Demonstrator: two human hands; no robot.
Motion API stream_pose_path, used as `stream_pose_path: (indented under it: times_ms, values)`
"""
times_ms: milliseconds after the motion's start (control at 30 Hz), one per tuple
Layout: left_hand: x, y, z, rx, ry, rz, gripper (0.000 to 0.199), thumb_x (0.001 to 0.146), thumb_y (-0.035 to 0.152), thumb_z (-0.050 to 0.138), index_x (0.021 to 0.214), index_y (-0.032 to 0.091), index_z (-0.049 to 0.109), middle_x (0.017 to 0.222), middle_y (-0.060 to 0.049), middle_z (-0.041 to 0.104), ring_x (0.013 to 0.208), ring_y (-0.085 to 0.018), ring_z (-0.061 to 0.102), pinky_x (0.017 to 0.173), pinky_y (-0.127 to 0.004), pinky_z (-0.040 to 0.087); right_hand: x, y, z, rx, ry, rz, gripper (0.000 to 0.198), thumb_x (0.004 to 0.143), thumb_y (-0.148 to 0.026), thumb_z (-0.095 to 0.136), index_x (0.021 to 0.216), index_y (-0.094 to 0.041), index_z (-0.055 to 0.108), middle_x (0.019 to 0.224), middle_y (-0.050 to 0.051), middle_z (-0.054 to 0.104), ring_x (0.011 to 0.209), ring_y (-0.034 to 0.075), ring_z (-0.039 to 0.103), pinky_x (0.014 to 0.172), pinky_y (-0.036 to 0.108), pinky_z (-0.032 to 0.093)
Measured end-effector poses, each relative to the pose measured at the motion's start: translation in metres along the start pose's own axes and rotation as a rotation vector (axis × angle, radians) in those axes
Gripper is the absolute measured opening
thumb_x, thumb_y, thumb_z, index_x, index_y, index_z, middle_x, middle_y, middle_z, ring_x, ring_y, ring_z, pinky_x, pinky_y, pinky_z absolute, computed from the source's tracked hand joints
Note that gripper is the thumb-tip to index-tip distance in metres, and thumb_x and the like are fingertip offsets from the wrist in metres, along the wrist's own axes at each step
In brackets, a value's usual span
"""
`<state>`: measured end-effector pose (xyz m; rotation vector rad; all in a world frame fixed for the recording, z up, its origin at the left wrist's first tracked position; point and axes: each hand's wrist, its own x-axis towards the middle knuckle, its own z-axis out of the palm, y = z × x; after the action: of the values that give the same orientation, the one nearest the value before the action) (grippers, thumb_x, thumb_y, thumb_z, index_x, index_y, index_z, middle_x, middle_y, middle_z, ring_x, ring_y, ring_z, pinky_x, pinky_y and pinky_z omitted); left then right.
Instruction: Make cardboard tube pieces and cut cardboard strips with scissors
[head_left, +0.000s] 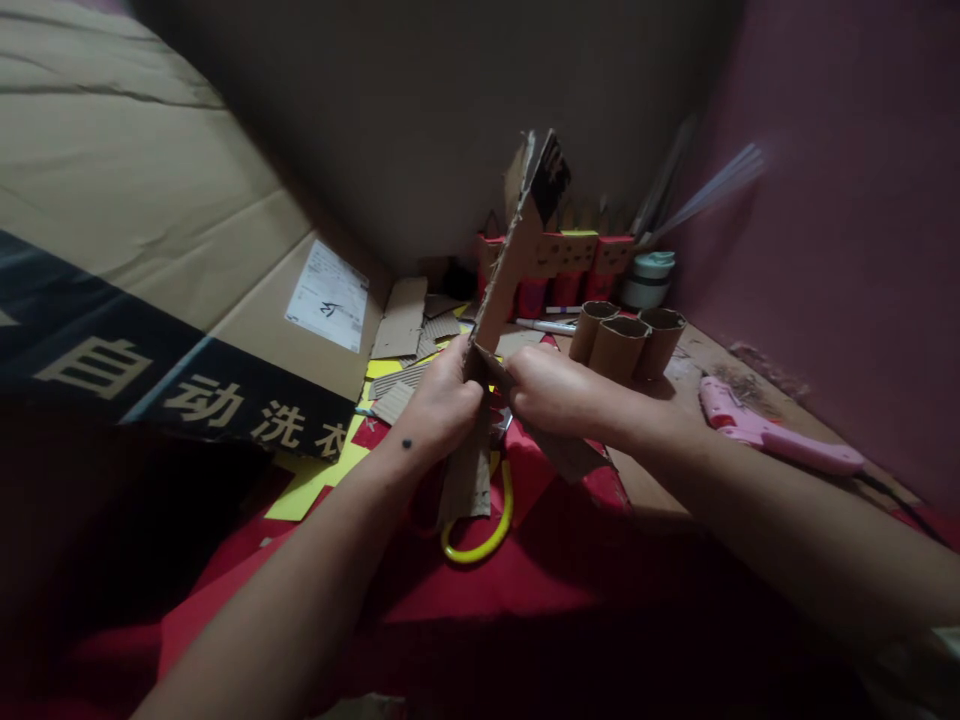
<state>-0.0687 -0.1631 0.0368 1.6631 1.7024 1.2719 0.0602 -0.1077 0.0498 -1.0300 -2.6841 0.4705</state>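
Observation:
A long piece of cardboard point(504, 275) with ragged edges rises between my two fists, its upper end folded and partly printed black. My left hand point(446, 395) is closed around its lower left part. Pressed close beside it, my right hand point(544, 388) grips a split or folded strip of the same cardboard; the exact fold is hidden by the fingers. Strips of it hang below both hands. Under them lies a pair of scissors point(480, 552), of which mainly the yellow handle loop shows.
A large cardboard box point(225, 180) leans in from the left. Cardboard tubes point(619, 345) stand to the right, near a pink glue gun point(780, 430). Behind are red decorated holders point(611, 262) and a lidded cup point(649, 280). Cardboard scraps point(401, 318) and yellow paper point(300, 490) lie left on the red cloth.

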Motion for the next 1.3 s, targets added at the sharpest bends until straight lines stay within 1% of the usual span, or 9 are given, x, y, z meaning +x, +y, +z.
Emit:
stream_pose_path:
  times_ms: [133,267,467,700,867,967,1033,1167,1300]
  values:
    - [-0.003,0.006,0.001,0.138,-0.026,-0.030,0.028,0.067,0.005,0.042,0.090,0.016,0.054,0.082,-0.003,0.060,0.075,-0.018,0.056,0.070,-0.032,0.047,0.002,0.000,-0.004,0.097,0.060,-0.038,0.020,0.067,-0.012,0.050,0.080,-0.013,0.065,0.075,0.007,0.065,0.062,0.014,0.052,0.054,0.025,0.032]
    - [-0.007,0.013,0.003,0.206,-0.120,-0.037,0.026,0.072,0.014,0.044,0.096,0.016,0.055,0.084,-0.006,0.062,0.079,-0.021,0.056,0.072,-0.034,0.047,0.007,-0.006,-0.011,-0.015,0.129,-0.031,0.016,0.068,-0.017,0.052,0.073,-0.011,0.065,0.071,0.010,0.064,0.060,0.014,0.050,0.052,0.026,0.030]
    - [-0.009,0.020,0.002,0.276,-0.174,-0.092,0.014,0.071,0.014,0.042,0.073,0.015,0.057,0.075,-0.004,0.061,0.072,-0.020,0.055,0.065,-0.032,0.044,0.011,-0.012,0.001,-0.012,0.121,0.036,0.017,0.078,-0.012,0.047,0.073,-0.011,0.064,0.066,0.009,0.060,0.059,0.013,0.048,0.055,0.027,0.029]
    - [-0.006,0.014,-0.001,0.065,-0.213,-0.032,0.022,0.067,0.010,0.046,0.076,0.017,0.065,0.064,0.000,0.060,0.070,-0.019,0.054,0.067,-0.030,0.045,0.007,-0.008,0.004,-0.023,0.136,-0.015,0.020,0.079,-0.008,0.043,0.076,-0.011,0.062,0.072,0.010,0.062,0.061,0.014,0.048,0.055,0.028,0.029]
    - [-0.006,0.007,-0.008,-0.162,-0.298,-0.172,0.022,0.064,0.014,0.049,0.079,0.017,0.065,0.064,0.001,0.062,0.061,-0.017,0.055,0.057,-0.027,0.045,-0.001,0.001,-0.006,0.034,0.163,-0.061,0.019,0.077,-0.007,0.043,0.077,-0.012,0.061,0.079,0.010,0.065,0.068,0.015,0.052,0.060,0.027,0.033]
    - [-0.006,0.008,-0.009,-0.243,-0.350,-0.229,0.029,0.062,0.014,0.049,0.087,0.017,0.063,0.067,0.001,0.062,0.064,-0.018,0.058,0.057,-0.027,0.046,-0.007,0.001,-0.007,0.044,0.171,-0.058,0.019,0.079,-0.009,0.043,0.079,-0.011,0.061,0.078,0.010,0.065,0.070,0.016,0.055,0.061,0.027,0.034]
    - [-0.005,0.011,-0.008,-0.175,-0.301,-0.194,0.028,0.063,0.016,0.049,0.088,0.016,0.061,0.070,0.000,0.061,0.068,-0.018,0.058,0.059,-0.026,0.046,-0.010,-0.002,-0.005,0.036,0.169,-0.042,0.021,0.080,-0.009,0.042,0.088,-0.010,0.061,0.080,0.011,0.066,0.070,0.017,0.056,0.059,0.027,0.033]
    - [-0.006,0.019,-0.005,0.159,-0.131,-0.039,0.012,0.070,0.019,0.044,0.075,0.016,0.055,0.072,-0.002,0.059,0.071,-0.018,0.053,0.064,-0.029,0.044,-0.016,-0.013,0.001,-0.008,0.193,-0.015,0.034,0.080,-0.009,0.040,0.111,-0.009,0.054,0.080,0.012,0.066,0.063,0.017,0.055,0.053,0.028,0.028]
    - [-0.013,0.027,-0.002,0.361,-0.105,0.008,0.018,0.075,0.018,0.037,0.084,0.016,0.053,0.079,-0.008,0.060,0.077,-0.023,0.055,0.071,-0.035,0.043,-0.020,-0.016,-0.008,0.069,0.191,-0.039,0.034,0.078,-0.012,0.043,0.110,-0.010,0.054,0.082,0.011,0.065,0.066,0.017,0.054,0.055,0.027,0.029]
